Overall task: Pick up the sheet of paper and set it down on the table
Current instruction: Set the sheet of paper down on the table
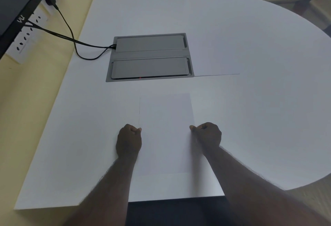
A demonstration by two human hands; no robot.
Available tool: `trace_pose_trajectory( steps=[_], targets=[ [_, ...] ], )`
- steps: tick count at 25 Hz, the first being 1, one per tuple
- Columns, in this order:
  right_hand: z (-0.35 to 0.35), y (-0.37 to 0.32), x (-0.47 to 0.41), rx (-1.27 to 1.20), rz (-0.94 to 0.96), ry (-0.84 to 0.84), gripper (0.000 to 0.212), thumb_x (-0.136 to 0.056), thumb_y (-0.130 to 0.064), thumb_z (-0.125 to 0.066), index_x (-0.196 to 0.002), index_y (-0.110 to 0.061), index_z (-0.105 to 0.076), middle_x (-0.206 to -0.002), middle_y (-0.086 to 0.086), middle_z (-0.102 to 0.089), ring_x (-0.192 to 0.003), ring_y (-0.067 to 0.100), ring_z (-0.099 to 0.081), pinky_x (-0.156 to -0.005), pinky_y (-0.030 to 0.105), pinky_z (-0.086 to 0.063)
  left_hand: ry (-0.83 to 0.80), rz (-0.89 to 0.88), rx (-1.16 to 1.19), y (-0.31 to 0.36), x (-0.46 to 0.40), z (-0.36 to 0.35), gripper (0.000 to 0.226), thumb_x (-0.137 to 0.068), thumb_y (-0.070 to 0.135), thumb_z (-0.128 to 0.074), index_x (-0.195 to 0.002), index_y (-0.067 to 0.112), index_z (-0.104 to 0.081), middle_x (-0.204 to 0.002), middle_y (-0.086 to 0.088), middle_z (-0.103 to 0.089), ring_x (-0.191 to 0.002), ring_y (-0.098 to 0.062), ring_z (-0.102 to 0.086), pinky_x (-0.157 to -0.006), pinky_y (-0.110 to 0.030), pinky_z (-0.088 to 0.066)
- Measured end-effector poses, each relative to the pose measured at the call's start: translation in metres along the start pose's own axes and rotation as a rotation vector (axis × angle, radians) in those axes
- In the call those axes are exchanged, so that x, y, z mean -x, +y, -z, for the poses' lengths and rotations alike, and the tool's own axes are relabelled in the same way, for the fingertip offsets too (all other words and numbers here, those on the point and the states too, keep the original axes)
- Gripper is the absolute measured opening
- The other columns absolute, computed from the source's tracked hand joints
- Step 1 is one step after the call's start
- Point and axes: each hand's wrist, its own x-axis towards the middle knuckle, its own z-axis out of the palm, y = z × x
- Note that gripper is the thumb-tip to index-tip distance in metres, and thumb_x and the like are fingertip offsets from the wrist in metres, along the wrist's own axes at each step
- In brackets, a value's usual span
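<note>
A white sheet of paper [165, 132] sits in front of me over the white table [250, 64], its long side running away from me. My left hand [128, 141] pinches the sheet's left edge, fingers curled into a fist. My right hand [207, 135] pinches the right edge in the same way. The sheet looks slightly darker than the table; whether it lies flat or hovers just above the surface I cannot tell.
A grey recessed cable box [149, 57] with two lids sits in the table beyond the paper. Black cables [71, 37] run from it to wall sockets [26, 34] at the left. The table's front edge is close to my body.
</note>
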Motion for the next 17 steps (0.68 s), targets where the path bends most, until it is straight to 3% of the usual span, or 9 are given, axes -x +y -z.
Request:
trace_pose_trajectory(
  steps=[11, 17],
  targets=[
    [-0.0054, 0.0033, -0.0025, 0.061, 0.001, -0.012, 0.026, -0.077, -0.037, -0.073, -0.071, -0.017, -0.059, -0.070, -0.005, -0.065, -0.070, 0.019, -0.063, -0.068, 0.029, -0.049, -0.019, -0.020, -0.010, -0.0042, -0.0011, -0.0035, 0.019, -0.092, 0.026, -0.060, -0.084, 0.009, -0.056, -0.094, -0.010, -0.063, -0.087, -0.031, -0.058, -0.076, -0.039, -0.048],
    [-0.0043, 0.0048, 0.0011, -0.004, 0.025, -0.005, 0.034, -0.082, -0.044, -0.067, -0.072, -0.013, -0.060, -0.069, -0.003, -0.062, -0.068, 0.019, -0.060, -0.057, 0.027, -0.042, -0.030, -0.018, 0.034, -0.0078, -0.0031, -0.0028, 0.022, -0.092, 0.030, -0.060, -0.081, 0.012, -0.055, -0.088, -0.008, -0.064, -0.081, -0.027, -0.056, -0.069, -0.031, -0.039]
  ],
)
